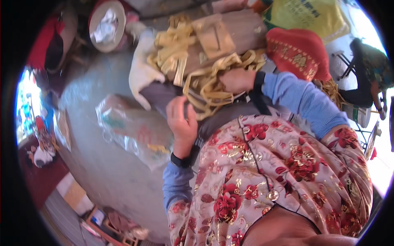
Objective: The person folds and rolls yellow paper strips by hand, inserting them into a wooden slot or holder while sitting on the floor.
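Observation:
My right hand (pixel 238 80) reaches into a tangle of pale-yellow flat strips (pixel 213 88) near my lap. Its fingers curl inward among the looped strips and are partly hidden. To the left of that tangle, my left hand (pixel 179 121) is raised, with fingers stretched out and thumb apart. It holds nothing that I can see. Farther off lies a thicker bunch of the same strips (pixel 174 47), beside a flat tan square piece (pixel 213 36). Both rest on a brownish cloth surface (pixel 246 26). A white cloth (pixel 143 61) hangs along its left side.
A clear plastic bag (pixel 137 127) lies on the grey floor (pixel 123 184) to the left. At the far left stands a round tub (pixel 107 26) with white stuff inside. A red patterned cloth (pixel 297 53) and a yellow-green sack (pixel 308 18) are at far right. Another person (pixel 369 78) sits beyond.

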{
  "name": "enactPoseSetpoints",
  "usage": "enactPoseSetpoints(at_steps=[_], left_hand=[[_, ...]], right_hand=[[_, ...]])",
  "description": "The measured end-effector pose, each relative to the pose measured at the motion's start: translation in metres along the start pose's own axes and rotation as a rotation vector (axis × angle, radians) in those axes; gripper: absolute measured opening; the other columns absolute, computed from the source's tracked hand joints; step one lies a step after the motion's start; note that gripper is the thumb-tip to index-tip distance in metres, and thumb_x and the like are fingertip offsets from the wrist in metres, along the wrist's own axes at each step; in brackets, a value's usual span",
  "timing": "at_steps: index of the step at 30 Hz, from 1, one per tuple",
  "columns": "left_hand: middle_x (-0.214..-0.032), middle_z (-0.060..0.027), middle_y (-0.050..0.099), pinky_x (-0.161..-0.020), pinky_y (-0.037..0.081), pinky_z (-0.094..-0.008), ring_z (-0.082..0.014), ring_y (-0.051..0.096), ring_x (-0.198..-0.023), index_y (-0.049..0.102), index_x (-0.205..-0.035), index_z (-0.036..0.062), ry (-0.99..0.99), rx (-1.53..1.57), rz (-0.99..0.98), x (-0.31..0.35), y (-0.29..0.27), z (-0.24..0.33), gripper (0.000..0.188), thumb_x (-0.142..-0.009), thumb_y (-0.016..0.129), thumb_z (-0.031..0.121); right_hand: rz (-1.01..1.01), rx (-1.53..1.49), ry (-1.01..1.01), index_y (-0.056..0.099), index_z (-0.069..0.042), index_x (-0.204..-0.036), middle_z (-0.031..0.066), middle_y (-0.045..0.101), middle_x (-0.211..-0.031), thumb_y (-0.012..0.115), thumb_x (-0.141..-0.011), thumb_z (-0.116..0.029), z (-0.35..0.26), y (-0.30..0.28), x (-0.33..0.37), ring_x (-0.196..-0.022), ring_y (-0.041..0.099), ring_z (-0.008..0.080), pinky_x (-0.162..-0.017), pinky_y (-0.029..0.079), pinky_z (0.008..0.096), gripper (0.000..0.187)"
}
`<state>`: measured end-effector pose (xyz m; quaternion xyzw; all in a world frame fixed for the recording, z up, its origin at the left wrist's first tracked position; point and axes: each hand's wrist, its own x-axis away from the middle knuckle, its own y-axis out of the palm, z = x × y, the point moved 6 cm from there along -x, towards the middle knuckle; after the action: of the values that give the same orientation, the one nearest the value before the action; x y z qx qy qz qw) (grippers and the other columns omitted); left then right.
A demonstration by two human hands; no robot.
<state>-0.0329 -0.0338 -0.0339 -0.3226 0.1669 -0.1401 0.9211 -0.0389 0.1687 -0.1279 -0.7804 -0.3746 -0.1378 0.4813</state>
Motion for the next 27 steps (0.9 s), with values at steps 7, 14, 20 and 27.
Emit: enactPoseSetpoints(at_steps=[7, 14, 20, 27], left_hand=[[-0.114, -0.0176, 0.053, -0.092, 0.039, -0.0424, -0.0364, 0.049, -0.107, 0.051, -0.116, 0.0002, -0.138, -0.280, -0.033, 0.047, -0.005, -0.053, 0.044, -0.072, 0.048, -0.004], [-0.115, -0.0173, 0.052, -0.090, 0.041, -0.0432, -0.0370, 0.048, -0.105, 0.052, -0.112, 0.0019, -0.355, -0.358, 0.085, 0.092, -0.028, -0.072, 0.046, -0.067, 0.049, -0.005], [-0.107, -0.0198, 0.056, -0.086, 0.041, -0.0453, -0.0406, 0.050, -0.101, 0.048, -0.116, 0.0046, -0.538, -0.040, 0.097, 0.112, 0.001, -0.120, 0.043, -0.074, 0.046, -0.003], [-0.100, -0.0252, 0.059, -0.077, 0.044, -0.0475, -0.0435, 0.054, -0.094, 0.058, -0.101, 0.0023, -0.720, -0.043, -0.101, 0.158, 0.015, -0.184, 0.020, -0.083, 0.050, 0.007]], right_hand=[[-0.037, -0.030, 0.120, 0.062, 0.005, -0.089, 0.0262, 0.062, -0.084, 0.057, -0.076, -0.027, 0.019, -0.007, -0.040, -0.078, 0.062, 0.0389, -0.068, 0.048, 0.0452, 0.035], [0.264, 0.199, -0.170, 0.054, -0.006, -0.114, 0.0183, 0.059, -0.107, 0.065, -0.071, -0.016, -0.052, -0.039, 0.041, -0.099, 0.058, 0.0326, -0.082, 0.047, 0.0408, 0.046], [0.461, 0.481, -0.609, 0.054, -0.009, -0.119, 0.0131, 0.047, -0.130, 0.051, -0.075, -0.007, -0.132, -0.015, 0.024, -0.125, 0.037, 0.0342, -0.104, 0.027, 0.0491, 0.044], [0.241, 0.475, -0.633, 0.064, -0.005, -0.082, 0.0091, 0.056, -0.117, 0.060, -0.065, -0.012, -0.131, 0.000, -0.014, -0.125, 0.038, 0.0326, -0.103, 0.026, 0.0528, 0.018]])
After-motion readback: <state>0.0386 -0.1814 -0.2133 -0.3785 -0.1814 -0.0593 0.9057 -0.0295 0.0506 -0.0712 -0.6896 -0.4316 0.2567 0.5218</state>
